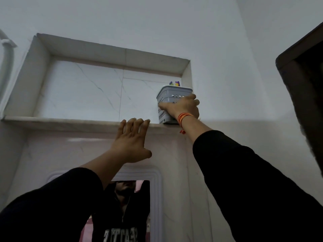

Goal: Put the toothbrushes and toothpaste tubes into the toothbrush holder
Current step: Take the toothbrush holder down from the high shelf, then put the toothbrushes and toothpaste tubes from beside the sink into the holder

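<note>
Toothbrush holder (168, 100) is the landmark: a grey perforated plastic basket standing upright on the ledge (70, 121) of a recessed wall niche, at the ledge's right end, hard against the niche's right wall.

Nearest the camera, 2 black sleeves reach upward; below the holder a white-framed mirror (157, 198) hangs on pale tiled wall.

Left of the holder and a little lower, the left hand (132, 142) lies flat on the wall with fingers spread, empty, its fingertips resting on the ledge's front edge.

The right hand (181, 108), with an orange thread band (184, 117) at the wrist, wraps the holder's front and right side, fingers curled firmly around it.

Above the holder's rim poke a few coloured tips (175, 83), purple and green, probably toothbrush or tube ends pointing up; too small to say which.

Behind the holder the niche's back is marble-veined tile (87, 88); plain white wall rises above. A dark door frame (304, 84) stands far right of the holder.
</note>
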{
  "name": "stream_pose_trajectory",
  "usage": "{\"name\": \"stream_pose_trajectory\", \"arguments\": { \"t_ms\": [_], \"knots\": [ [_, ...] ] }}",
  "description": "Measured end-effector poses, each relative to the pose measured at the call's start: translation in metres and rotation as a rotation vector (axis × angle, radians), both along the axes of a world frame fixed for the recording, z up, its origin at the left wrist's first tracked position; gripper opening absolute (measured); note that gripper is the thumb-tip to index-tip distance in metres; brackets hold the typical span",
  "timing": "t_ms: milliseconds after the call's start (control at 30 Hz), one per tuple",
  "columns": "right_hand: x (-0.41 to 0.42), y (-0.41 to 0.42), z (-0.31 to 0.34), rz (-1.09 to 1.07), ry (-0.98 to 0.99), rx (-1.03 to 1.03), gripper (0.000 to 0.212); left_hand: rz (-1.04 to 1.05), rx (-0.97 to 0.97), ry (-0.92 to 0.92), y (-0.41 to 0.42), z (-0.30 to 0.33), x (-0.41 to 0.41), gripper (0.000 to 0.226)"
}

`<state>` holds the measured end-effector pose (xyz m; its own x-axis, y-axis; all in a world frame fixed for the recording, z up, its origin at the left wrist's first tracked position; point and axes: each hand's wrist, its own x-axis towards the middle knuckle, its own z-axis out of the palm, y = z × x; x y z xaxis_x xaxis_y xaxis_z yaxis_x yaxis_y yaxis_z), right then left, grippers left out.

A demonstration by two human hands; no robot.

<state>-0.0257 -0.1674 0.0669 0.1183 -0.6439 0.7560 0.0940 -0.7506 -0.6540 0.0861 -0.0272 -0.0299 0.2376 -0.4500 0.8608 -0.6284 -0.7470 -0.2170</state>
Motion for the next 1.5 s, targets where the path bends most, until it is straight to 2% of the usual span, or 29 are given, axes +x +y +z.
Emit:
{"name": "stream_pose_trajectory", "arguments": {
  "t_ms": [133,333,533,667,767,867,967,1133,1200,1367,1500],
  "knots": [
    [-0.031,0.018,-0.006,0.082,-0.046,-0.022,0.110,-0.062,0.044,0.089,0.009,0.008,-0.006,0.110],
    [-0.073,0.049,-0.041,0.119,-0.065,-0.058,0.111,-0.439,-0.156,0.218,0.039,-0.014,-0.025,0.071],
    [-0.086,0.074,-0.129,0.154,-0.002,-0.044,0.111,-0.516,-0.146,0.356,0.075,-0.090,-0.032,0.052],
    [-0.077,0.086,-0.217,0.198,0.026,0.019,0.109,-0.603,-0.099,0.554,0.097,-0.163,-0.023,0.043],
    [-0.067,0.091,-0.293,0.246,0.058,0.060,0.109,-0.565,-0.051,0.639,0.106,-0.225,-0.020,0.042],
    [-0.057,0.096,-0.369,0.242,0.068,0.100,0.115,-0.524,-0.017,0.785,0.110,-0.288,-0.018,0.036],
    [-0.051,0.096,-0.443,0.235,0.112,0.154,0.116,-0.450,0.030,0.939,0.110,-0.351,-0.012,0.039],
    [-0.049,0.089,-0.556,0.216,0.229,0.262,0.121,-0.347,0.164,1.165,0.104,-0.444,0.004,0.040],
    [-0.051,0.086,-0.598,0.197,0.280,0.315,0.123,-0.290,0.279,1.234,0.100,-0.479,0.010,0.039],
    [-0.062,0.077,-0.692,0.181,0.359,0.443,0.124,-0.166,0.561,1.311,0.085,-0.558,0.019,0.035],
    [-0.068,0.081,-0.748,0.228,0.414,0.521,0.127,-0.086,0.717,1.286,0.066,-0.603,0.035,0.045]
  ]
}}
